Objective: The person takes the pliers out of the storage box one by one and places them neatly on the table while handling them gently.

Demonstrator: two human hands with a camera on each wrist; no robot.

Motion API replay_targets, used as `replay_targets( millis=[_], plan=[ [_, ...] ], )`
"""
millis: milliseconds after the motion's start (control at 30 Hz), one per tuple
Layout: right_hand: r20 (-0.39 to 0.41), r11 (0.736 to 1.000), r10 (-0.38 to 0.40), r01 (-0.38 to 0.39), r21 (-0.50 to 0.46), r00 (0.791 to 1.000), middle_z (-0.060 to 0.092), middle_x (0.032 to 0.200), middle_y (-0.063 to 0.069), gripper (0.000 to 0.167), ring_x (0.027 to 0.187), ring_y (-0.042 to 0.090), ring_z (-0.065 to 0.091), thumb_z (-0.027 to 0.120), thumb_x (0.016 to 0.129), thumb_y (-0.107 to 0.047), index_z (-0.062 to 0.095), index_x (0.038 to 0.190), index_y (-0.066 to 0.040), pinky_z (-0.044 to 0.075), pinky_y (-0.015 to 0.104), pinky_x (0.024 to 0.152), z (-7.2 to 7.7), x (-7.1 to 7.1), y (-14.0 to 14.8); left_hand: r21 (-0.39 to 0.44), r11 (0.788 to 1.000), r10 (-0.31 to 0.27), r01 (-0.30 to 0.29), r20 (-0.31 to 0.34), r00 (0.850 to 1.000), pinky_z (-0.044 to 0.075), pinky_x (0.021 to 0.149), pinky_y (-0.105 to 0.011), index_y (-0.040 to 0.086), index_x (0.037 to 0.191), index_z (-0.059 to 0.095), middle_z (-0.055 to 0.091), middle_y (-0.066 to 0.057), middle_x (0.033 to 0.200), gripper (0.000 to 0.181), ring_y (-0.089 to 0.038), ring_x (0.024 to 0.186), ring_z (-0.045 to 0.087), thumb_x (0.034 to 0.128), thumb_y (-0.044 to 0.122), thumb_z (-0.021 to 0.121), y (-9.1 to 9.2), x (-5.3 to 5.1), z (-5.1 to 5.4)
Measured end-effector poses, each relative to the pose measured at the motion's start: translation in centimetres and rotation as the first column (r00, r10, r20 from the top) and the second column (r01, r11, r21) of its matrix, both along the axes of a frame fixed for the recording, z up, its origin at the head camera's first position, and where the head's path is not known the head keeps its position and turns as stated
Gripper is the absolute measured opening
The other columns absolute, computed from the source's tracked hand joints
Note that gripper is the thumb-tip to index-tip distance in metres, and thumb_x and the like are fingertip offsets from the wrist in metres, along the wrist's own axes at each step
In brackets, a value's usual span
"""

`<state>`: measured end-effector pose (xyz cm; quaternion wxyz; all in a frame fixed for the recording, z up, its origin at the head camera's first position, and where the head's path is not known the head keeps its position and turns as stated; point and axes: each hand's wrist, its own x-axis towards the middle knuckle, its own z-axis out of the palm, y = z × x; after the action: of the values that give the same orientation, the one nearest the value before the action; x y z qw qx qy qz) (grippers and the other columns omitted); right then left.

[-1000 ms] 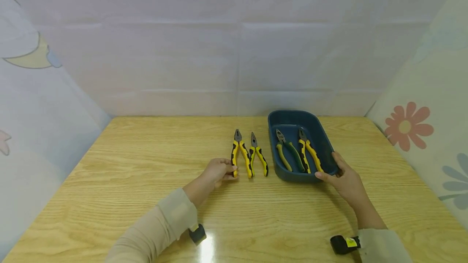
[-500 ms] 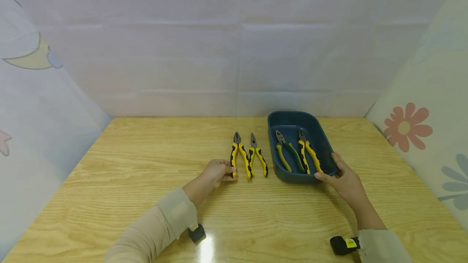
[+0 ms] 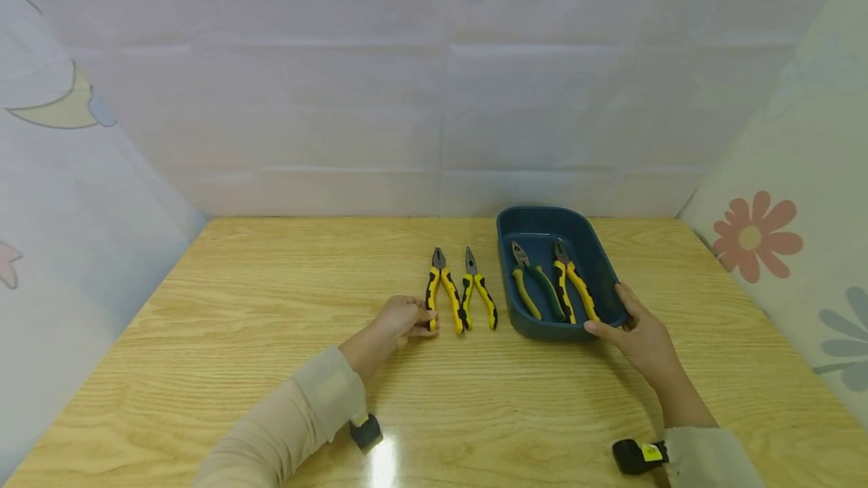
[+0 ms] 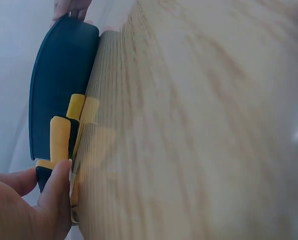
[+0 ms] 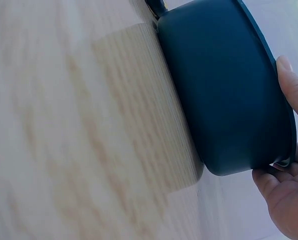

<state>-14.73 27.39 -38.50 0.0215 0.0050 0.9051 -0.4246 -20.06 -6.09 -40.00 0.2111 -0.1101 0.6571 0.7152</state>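
Observation:
My left hand (image 3: 401,320) pinches the left handle of yellow-and-black pliers (image 3: 452,300) lying on the table. Just right of them lie narrower yellow-and-black pliers (image 3: 486,298), their handles close together. In the left wrist view my left hand (image 4: 44,205) has thumb and finger on a yellow-and-black handle (image 4: 60,137). My right hand (image 3: 644,339) grips the near right corner of a blue tray (image 3: 551,331); the right wrist view shows my hand (image 5: 289,185) on the rim of the tray (image 5: 224,90). Inside the tray are green-handled pliers (image 3: 548,292) and yellow-and-black pliers (image 3: 580,291).
The wooden table (image 3: 271,285) meets a pale wall covering (image 3: 325,111) at its back edge. Printed side sheets (image 3: 814,172) stand at left and right. A black wrist device (image 3: 366,433) sits at my left cuff, another (image 3: 631,456) at my right.
The pliers in my left hand have slid slightly left and toward me, widening the space between their tip and the narrower pair's tip. My right hand and the tray look nearly unchanged.

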Motion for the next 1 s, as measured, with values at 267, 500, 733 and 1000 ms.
replay_targets(
  millis=[267,500,733,1000],
  plan=[
    [-0.003,1.000,0.000,0.000,-0.016,1.000,-0.007,0.141,0.014,0.089,0.123,0.043,0.011,0.059,0.080,-0.037,-0.004,0.138,-0.012,0.025,0.053,0.091,0.1,0.0,0.0,-0.044,0.999,-0.016,0.015,-0.024,1.000,0.049,0.068,-0.032,-0.018,0.109,0.041,0.049,-0.020,0.089,0.030,-0.022,0.073,0.055,0.0816,-0.010,0.049,0.0,-0.1,-0.2],
    [-0.003,1.000,-0.002,0.002,-0.021,1.000,-0.007,0.141,0.014,0.089,0.123,0.042,0.011,0.059,0.080,-0.037,-0.004,0.138,-0.012,0.025,0.053,0.091,0.3,0.0,-0.1,-0.080,0.996,-0.043,0.042,-0.016,0.999,0.049,0.069,-0.032,-0.017,0.108,0.042,0.049,-0.016,0.085,0.029,-0.020,0.070,0.054,0.0818,-0.009,0.050,0.0,0.3,1.1],
    [-0.007,1.000,0.002,-0.002,-0.020,1.000,-0.007,0.141,0.014,0.090,0.123,0.042,0.011,0.059,0.080,-0.037,-0.004,0.138,-0.010,0.025,0.053,0.091,0.4,0.0,-0.1,-0.140,0.987,-0.084,0.084,0.006,0.996,0.050,0.068,-0.032,-0.014,0.104,0.045,0.048,-0.013,0.080,0.024,-0.018,0.066,0.052,0.0814,-0.008,0.051,0.0,-0.2,1.1],
    [-0.010,1.000,0.013,-0.013,-0.014,1.000,-0.007,0.141,0.014,0.089,0.123,0.042,0.010,0.059,0.081,-0.037,-0.004,0.138,-0.010,0.025,0.053,0.091,0.1,0.1,0.0,-0.266,0.957,-0.130,0.118,-0.027,0.991,0.051,0.061,-0.029,-0.011,0.096,0.048,0.050,-0.015,0.081,0.018,-0.020,0.066,0.054,0.0807,-0.006,0.054,0.0,-0.6,0.4]
  ],
)
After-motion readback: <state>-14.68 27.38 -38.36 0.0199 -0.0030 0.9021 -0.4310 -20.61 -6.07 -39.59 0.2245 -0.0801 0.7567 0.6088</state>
